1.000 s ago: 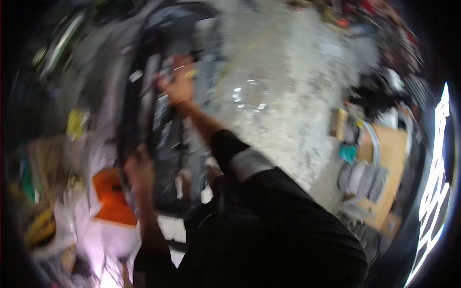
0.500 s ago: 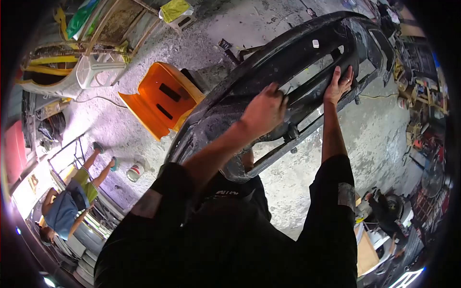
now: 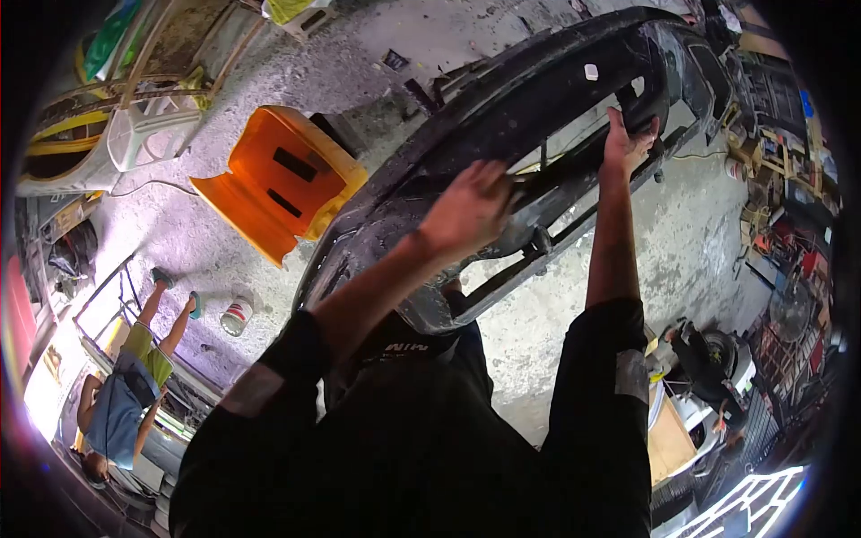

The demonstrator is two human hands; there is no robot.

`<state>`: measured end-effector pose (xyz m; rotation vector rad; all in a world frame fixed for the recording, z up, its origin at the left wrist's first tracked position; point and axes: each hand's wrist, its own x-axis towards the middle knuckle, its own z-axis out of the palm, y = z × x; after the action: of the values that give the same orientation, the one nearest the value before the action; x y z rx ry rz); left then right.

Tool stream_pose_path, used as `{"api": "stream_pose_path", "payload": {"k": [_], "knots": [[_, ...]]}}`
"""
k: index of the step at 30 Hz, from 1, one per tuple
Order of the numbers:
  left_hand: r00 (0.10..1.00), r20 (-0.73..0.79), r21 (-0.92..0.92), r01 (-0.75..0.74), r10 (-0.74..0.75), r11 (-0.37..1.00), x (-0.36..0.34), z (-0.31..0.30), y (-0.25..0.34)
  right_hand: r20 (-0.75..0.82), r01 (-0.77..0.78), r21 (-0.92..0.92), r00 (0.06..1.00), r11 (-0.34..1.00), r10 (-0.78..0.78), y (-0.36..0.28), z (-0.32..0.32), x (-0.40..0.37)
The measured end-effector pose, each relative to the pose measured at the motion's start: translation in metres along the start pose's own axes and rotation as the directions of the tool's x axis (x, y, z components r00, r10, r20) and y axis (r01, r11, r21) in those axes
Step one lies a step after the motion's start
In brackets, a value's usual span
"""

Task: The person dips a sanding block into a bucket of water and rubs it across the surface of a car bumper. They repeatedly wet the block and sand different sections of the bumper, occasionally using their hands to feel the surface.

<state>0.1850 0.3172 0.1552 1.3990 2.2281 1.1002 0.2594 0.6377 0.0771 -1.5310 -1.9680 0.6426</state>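
A black car bumper (image 3: 538,99) with long grille openings and scuffed, dusty patches stretches diagonally in front of my body. My left hand (image 3: 471,206) is closed in a fist over the near-left part of the bumper, slightly blurred; whatever its fingers hold, if anything, is hidden. Farther right, my right hand (image 3: 628,146) grips a bar along the lower opening, its thumb raised and its fingers curled at the bar. A small white object (image 3: 590,72) rests on the bumper's dark upper face.
On the concrete floor (image 3: 574,332) to the left lie an orange plastic piece (image 3: 300,175) with two dark slots and a can (image 3: 237,316). A person (image 3: 130,394) stands at far left; another person (image 3: 704,368) is low down at right. Clutter (image 3: 780,233) lines the right side.
My left fist has moved left along the bumper. My right hand stays at the bar, its thumb now farther from the fingers. The whole view has shifted slightly.
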Motion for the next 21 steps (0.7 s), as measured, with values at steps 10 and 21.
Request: {"api": "stream_pose_path", "payload": {"k": [10, 21], "knots": [[0.995, -0.031, -0.232, -0.102, 0.098, 0.967, -0.009, -0.010, -0.018, 0.024, 0.025, -0.035, 0.999, 0.999, -0.024, -0.006, -0.003, -0.002], [0.792, -0.132, -0.379, 0.516, -0.597, 0.768, -0.015, -0.109, -0.073, -0.029, 0.095, -0.008, 0.995, 0.995, -0.095, 0.008, -0.001, 0.004]]}}
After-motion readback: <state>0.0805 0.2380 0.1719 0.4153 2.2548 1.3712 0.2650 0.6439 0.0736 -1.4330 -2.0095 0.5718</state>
